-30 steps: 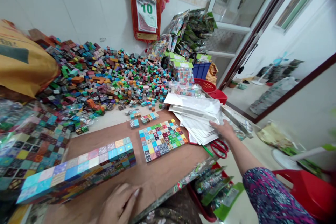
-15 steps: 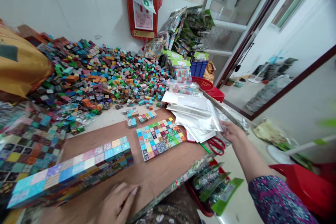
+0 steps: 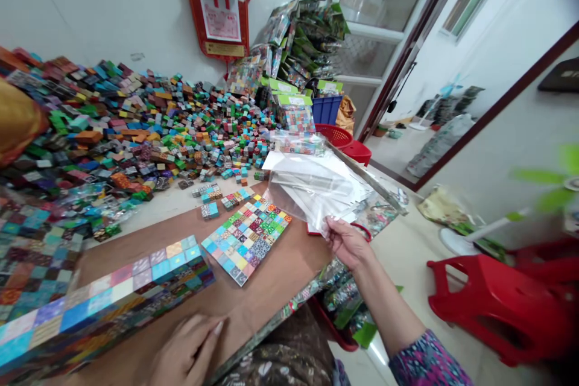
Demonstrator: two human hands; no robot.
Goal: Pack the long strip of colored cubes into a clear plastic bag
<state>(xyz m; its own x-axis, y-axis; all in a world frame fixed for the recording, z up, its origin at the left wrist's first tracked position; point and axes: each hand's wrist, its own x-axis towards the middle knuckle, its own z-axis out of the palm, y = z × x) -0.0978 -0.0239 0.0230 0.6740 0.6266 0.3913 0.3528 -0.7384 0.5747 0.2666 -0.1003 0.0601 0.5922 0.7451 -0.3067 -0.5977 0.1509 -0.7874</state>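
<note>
My right hand (image 3: 349, 245) pinches the corner of a clear plastic bag (image 3: 318, 217) between thumb and fingers. Most of the bag lies over a pile of white sheets (image 3: 280, 161). At the near edge of the brown board (image 3: 275, 280), my left hand (image 3: 185, 350) rests with its thumb stretched out, nothing visible in it. A flat panel of small patterned cubes (image 3: 248, 240) sits on the board between the hands. Left of it stands a long block of stacked colourful cubes (image 3: 131, 292). Red-handled scissors (image 3: 363, 230) are partly hidden behind my right hand.
Loose colourful cubes (image 3: 149, 126) are heaped against the wall. Filled packets (image 3: 294, 111) stand at the back beside a blue basket (image 3: 326, 110) and a red basket (image 3: 333, 134). A red stool (image 3: 479, 301) is on the floor at right. More packets (image 3: 346, 301) lie below the table edge.
My right hand has moved left and towards me, pulling the clear bag's corner across the sheets. The cube panel has turned somewhat in view. The camera has swung right; my left hand stays resting.
</note>
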